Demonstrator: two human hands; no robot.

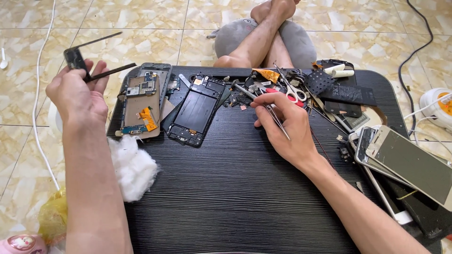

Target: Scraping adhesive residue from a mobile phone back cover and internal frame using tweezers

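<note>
My left hand [77,96] is raised at the left edge of the low black table [235,188], holding a small dark phone part with thin black strips [82,61] sticking out. My right hand [285,122] rests over the table's middle, pinching metal tweezers [278,120] whose tips point down toward the wrist. Between the hands lie an opened phone with a bare circuit board and orange flex [141,106] and a black phone frame [197,110].
White cotton wad [134,167] lies by my left forearm. Scissors with red-white handles [294,91], tools and small parts crowd the far right. Several phones and screens [405,160] are stacked at the right edge. Cables and a white socket [435,106] lie on the tiled floor.
</note>
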